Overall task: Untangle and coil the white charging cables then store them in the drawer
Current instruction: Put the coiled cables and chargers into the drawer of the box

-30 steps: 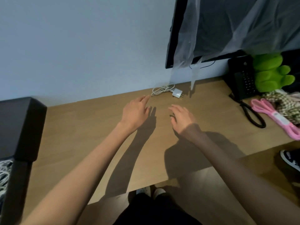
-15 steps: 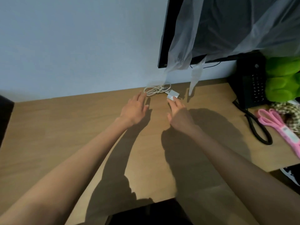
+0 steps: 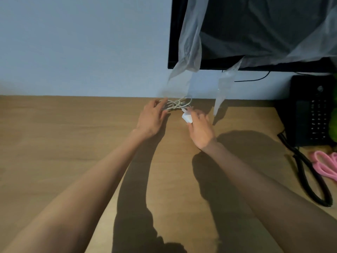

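Note:
A tangled bundle of white charging cables point(image 3: 176, 104) lies at the back of the wooden desk point(image 3: 73, 136), close to the wall. My left hand point(image 3: 152, 118) reaches the bundle's left end, its fingers curled round the strands there. My right hand point(image 3: 199, 128) holds the white charger plug point(image 3: 187, 117) between thumb and fingers, just right of and nearer than the bundle. The plug is lifted slightly off the desk. No drawer is in view.
A black monitor point(image 3: 255, 33) draped in clear plastic film point(image 3: 189, 44) hangs over the cables. A black desk phone point(image 3: 310, 114) with its coiled cord point(image 3: 310, 179) stands at the right, with a pink band point(image 3: 324, 165) beside it.
Both hands moved forward to the wall. My left hand took hold of the cable bundle, and my right hand went from touching the plug to picking it up.

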Action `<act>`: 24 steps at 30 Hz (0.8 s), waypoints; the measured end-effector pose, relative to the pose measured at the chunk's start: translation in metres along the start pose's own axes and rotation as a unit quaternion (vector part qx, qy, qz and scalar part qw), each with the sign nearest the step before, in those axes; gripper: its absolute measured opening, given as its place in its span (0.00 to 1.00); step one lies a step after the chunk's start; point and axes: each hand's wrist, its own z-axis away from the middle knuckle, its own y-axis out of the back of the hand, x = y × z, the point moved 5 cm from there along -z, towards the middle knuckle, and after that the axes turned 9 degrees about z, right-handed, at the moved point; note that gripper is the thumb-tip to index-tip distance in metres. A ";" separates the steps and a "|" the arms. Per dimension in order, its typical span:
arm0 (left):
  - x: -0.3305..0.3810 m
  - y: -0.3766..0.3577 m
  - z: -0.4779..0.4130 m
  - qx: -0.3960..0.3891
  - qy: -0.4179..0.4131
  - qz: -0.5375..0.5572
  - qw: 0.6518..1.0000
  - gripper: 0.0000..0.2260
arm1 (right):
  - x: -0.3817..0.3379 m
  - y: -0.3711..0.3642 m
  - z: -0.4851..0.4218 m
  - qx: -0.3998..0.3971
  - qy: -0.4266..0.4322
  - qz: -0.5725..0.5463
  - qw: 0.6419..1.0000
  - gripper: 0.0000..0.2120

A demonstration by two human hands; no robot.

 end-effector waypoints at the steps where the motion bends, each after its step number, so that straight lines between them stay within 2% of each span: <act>1: -0.001 0.001 0.004 0.012 0.003 0.013 1.000 0.19 | -0.001 -0.001 0.003 0.004 0.014 -0.007 1.000 0.26; 4: -0.001 0.007 0.022 0.032 0.025 0.049 0.998 0.17 | -0.007 -0.002 0.019 0.004 0.029 -0.045 0.999 0.26; 7: -0.002 0.008 0.042 0.015 0.030 0.055 0.998 0.17 | -0.013 -0.002 0.041 -0.017 0.036 -0.055 0.998 0.26; 12: -0.004 0.001 0.075 -0.039 0.021 -0.036 0.998 0.27 | -0.028 0.007 0.060 -0.008 0.076 -0.030 0.997 0.32; 15: -0.002 0.000 0.084 -0.019 0.018 -0.078 0.997 0.27 | -0.036 0.009 0.049 -0.048 0.114 -0.012 0.992 0.35; 18: -0.007 0.001 0.086 0.007 0.027 -0.040 0.999 0.21 | -0.041 0.005 0.039 -0.097 0.135 0.011 0.986 0.35; 24: -0.019 0.002 0.088 0.008 0.050 0.041 0.998 0.19 | -0.042 0.000 0.044 -0.108 0.148 0.012 0.983 0.31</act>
